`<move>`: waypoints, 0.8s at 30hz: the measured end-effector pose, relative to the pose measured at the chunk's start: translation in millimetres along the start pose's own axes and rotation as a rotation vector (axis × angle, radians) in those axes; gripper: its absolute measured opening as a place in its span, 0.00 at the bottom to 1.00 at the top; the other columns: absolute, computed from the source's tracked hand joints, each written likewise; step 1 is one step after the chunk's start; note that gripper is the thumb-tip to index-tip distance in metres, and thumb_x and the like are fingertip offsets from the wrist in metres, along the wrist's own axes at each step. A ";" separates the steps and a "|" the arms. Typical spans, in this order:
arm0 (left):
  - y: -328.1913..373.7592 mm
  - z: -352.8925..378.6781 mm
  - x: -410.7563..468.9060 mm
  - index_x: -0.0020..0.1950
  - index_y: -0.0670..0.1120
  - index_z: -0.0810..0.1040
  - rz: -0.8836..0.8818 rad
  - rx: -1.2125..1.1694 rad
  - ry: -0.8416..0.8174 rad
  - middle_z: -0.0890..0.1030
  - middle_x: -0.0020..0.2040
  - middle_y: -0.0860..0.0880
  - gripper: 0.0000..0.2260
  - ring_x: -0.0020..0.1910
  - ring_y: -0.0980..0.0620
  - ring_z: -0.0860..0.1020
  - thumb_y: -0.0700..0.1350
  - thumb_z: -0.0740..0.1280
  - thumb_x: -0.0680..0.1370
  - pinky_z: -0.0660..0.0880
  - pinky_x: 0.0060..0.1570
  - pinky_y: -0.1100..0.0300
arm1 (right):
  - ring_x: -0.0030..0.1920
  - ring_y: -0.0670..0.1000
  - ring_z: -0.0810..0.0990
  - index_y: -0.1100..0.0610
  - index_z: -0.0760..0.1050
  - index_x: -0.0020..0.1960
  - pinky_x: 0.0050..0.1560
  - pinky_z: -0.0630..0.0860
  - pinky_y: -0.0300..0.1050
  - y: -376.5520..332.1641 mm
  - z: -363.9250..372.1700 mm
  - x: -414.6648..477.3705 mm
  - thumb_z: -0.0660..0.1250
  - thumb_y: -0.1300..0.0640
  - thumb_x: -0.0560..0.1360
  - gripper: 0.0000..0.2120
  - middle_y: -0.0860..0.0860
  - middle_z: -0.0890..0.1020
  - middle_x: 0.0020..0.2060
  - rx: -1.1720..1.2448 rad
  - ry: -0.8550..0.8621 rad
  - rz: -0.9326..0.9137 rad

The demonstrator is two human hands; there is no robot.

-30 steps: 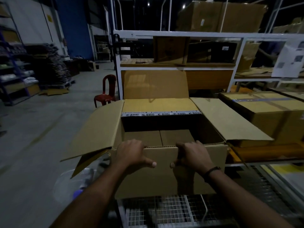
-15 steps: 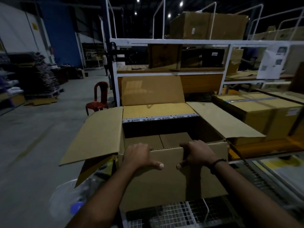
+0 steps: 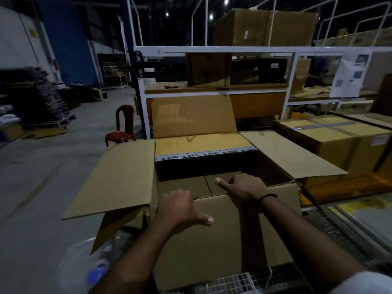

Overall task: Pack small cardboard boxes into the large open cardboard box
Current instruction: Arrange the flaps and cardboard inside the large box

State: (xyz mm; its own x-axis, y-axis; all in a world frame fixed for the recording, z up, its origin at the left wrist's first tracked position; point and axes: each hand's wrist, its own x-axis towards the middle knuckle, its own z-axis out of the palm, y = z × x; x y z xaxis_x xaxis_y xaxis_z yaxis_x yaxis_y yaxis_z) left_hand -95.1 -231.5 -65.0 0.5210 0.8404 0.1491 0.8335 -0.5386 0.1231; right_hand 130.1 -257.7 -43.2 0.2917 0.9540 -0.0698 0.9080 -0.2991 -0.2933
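The large open cardboard box (image 3: 212, 240) stands in front of me with its flaps spread left, right and back. My left hand (image 3: 180, 206) grips the near top edge of the box, fingers curled inside and thumb outside. My right hand (image 3: 244, 187) rests over the same edge further right, fingers bent down inside and thumb pointing left. Inside, low down, lie brown cardboard surfaces (image 3: 191, 185) with a seam between them; I cannot tell whether they are small boxes or the bottom flaps.
A sealed taped carton (image 3: 335, 141) sits to the right on a yellow platform. A white shelving rack (image 3: 212, 49) with cartons stands behind. A red plastic chair (image 3: 123, 126) is on the floor at the left. A wire mesh surface (image 3: 233, 283) lies below the box.
My right hand has shifted from gripping the near edge with thumb outside to reaching over it into the box. The view has moved closer and tilted.
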 end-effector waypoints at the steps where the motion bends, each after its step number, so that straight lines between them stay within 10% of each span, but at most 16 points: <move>1: 0.1 0.2 -0.2 0.62 0.54 0.82 -0.003 0.005 0.001 0.84 0.47 0.53 0.42 0.45 0.53 0.80 0.82 0.65 0.61 0.77 0.44 0.57 | 0.38 0.49 0.81 0.56 0.80 0.41 0.46 0.80 0.45 0.6 1.7 10.8 0.50 0.23 0.75 0.39 0.50 0.82 0.39 0.039 -0.034 0.008; 4: 1.2 2.7 3.7 0.63 0.56 0.82 -0.035 -0.009 -0.054 0.85 0.50 0.53 0.41 0.48 0.52 0.81 0.81 0.67 0.60 0.73 0.42 0.58 | 0.44 0.52 0.84 0.57 0.83 0.49 0.54 0.82 0.51 5.0 5.3 46.3 0.55 0.24 0.75 0.37 0.53 0.85 0.45 0.067 -0.139 -0.008; 9: -11.3 -24.6 40.0 0.35 0.48 0.80 -0.112 -0.332 -0.484 0.76 0.29 0.57 0.29 0.32 0.54 0.73 0.75 0.69 0.69 0.66 0.33 0.58 | 0.50 0.50 0.81 0.56 0.78 0.62 0.54 0.77 0.45 5.8 19.6 95.9 0.60 0.34 0.80 0.27 0.54 0.83 0.57 0.066 -0.131 0.019; 13: -19.4 -18.8 95.9 0.57 0.50 0.85 -0.131 -0.276 -0.629 0.85 0.56 0.50 0.38 0.50 0.52 0.81 0.80 0.57 0.71 0.77 0.56 0.53 | 0.77 0.62 0.62 0.55 0.55 0.82 0.73 0.68 0.61 1.9 14.6 135.6 0.63 0.35 0.79 0.40 0.58 0.58 0.81 0.028 -0.162 0.001; 18: -26.5 -4.0 157.1 0.79 0.50 0.66 -0.248 -0.217 -0.420 0.69 0.78 0.48 0.40 0.74 0.46 0.70 0.68 0.70 0.74 0.70 0.66 0.51 | 0.79 0.65 0.57 0.57 0.56 0.81 0.74 0.65 0.63 4.6 3.1 168.6 0.62 0.34 0.79 0.40 0.59 0.59 0.80 -0.061 -0.097 -0.069; 24: -35.6 -33.4 219.5 0.81 0.55 0.59 -0.215 -0.133 0.072 0.66 0.79 0.48 0.39 0.74 0.45 0.69 0.63 0.71 0.75 0.73 0.68 0.43 | 0.75 0.62 0.65 0.53 0.55 0.80 0.71 0.71 0.59 2.4 -40.3 211.3 0.65 0.37 0.78 0.38 0.58 0.66 0.76 0.031 0.239 -0.185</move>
State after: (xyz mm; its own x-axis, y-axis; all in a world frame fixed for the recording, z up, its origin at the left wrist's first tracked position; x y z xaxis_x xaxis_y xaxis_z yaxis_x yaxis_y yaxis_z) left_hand -16.5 -29.8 -3.9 0.3158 0.9326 0.1747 0.8899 -0.3550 0.2866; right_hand 206.0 -57.7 -20.2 0.1884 0.9587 0.2129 0.9438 -0.1168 -0.3091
